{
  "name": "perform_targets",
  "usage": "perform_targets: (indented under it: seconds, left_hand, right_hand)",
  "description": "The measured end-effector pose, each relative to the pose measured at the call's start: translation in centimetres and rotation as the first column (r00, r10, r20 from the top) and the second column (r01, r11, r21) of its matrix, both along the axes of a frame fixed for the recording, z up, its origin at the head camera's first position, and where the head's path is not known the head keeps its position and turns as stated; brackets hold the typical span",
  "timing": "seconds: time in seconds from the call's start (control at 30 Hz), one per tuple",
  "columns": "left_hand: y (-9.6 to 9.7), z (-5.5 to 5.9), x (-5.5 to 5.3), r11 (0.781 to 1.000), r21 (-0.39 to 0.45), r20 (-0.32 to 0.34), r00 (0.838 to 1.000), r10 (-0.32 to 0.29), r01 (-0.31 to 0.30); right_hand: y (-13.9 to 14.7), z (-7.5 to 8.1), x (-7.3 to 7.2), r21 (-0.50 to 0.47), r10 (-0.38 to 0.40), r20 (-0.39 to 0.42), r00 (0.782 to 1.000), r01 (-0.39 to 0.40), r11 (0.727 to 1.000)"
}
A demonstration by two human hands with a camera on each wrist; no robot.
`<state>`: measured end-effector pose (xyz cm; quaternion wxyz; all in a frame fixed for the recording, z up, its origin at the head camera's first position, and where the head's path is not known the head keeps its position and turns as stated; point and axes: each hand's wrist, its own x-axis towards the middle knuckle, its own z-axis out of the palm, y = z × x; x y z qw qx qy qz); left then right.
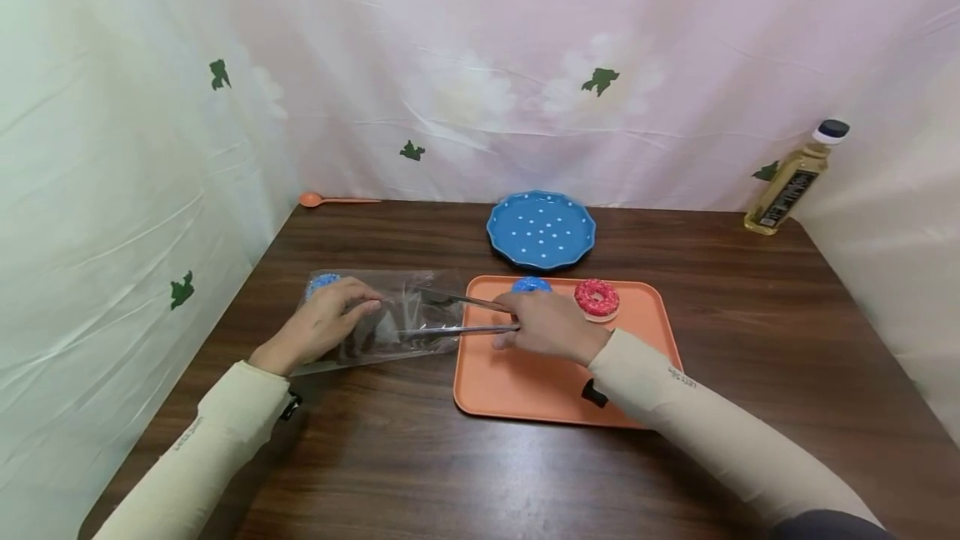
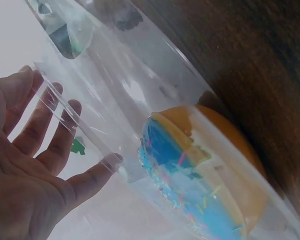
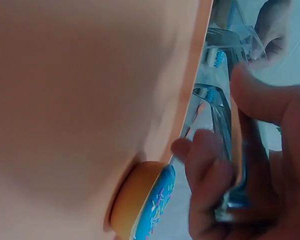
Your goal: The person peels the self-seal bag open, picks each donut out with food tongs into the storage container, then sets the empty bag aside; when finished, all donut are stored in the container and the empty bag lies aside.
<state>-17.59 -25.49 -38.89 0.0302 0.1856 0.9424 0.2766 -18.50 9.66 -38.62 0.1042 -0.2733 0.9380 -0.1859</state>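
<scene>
Cream-coloured cloth sleeves (image 1: 225,415) are seen nearest. At left, a clear plastic bag (image 1: 390,315) seems to be pinched by the left hand (image 1: 322,319) between thumb and forefinger, the other fingers being spread apart. Inside its left end, a round blue-iced doughnut with sprinkles (image 2: 190,170) is enclosed. Long silvery tongs (image 1: 480,329), reaching into the bag, are gripped by the right hand's (image 1: 551,325) curled fingers above an orange rectangular tray (image 1: 510,394), where another blue-iced doughnut (image 1: 531,282) and a red-iced doughnut (image 1: 597,298) are set. Probably, the film should be kept lifted, so that it is not snagged. The bagged doughnut is partly covered by the left hand; the tong tips are obscured by glare.
</scene>
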Motion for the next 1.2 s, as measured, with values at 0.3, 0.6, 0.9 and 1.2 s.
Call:
perform_targets:
  seconds: [0.3, 0.6, 0.9, 1.2]
  left_hand:
    - [-0.1, 0.0, -0.2, 1.000, 0.000, -0.032, 0.999, -0.005, 0.005]
    - [-0.1, 0.2, 0.1, 1.000, 0.011, -0.014, 1.000, 0.012, -0.012]
    - [-0.2, 0.5, -0.1, 0.999, 0.028, -0.015, 1.000, 0.016, -0.016]
    - [0.0, 0.6, -0.1, 1.000, 0.020, -0.072, 0.997, 0.026, -0.024]
  right_hand:
    - [-1.3, 0.1, -0.8, -0.022, 0.045, 0.002, 0.999, -0.045, 0.999]
    - [-4.4, -0.3, -1.3, -0.020, 0.092, 0.036, 0.995, -0.091, 0.996]
    - [-7.2, -0.4, -2.2, -0.018, 0.135, 0.045, 0.990, -0.135, 0.991]
    - [-9.5, -0.6, -3.2, -0.018, 0.164, 0.047, 0.985, -0.163, 0.986]
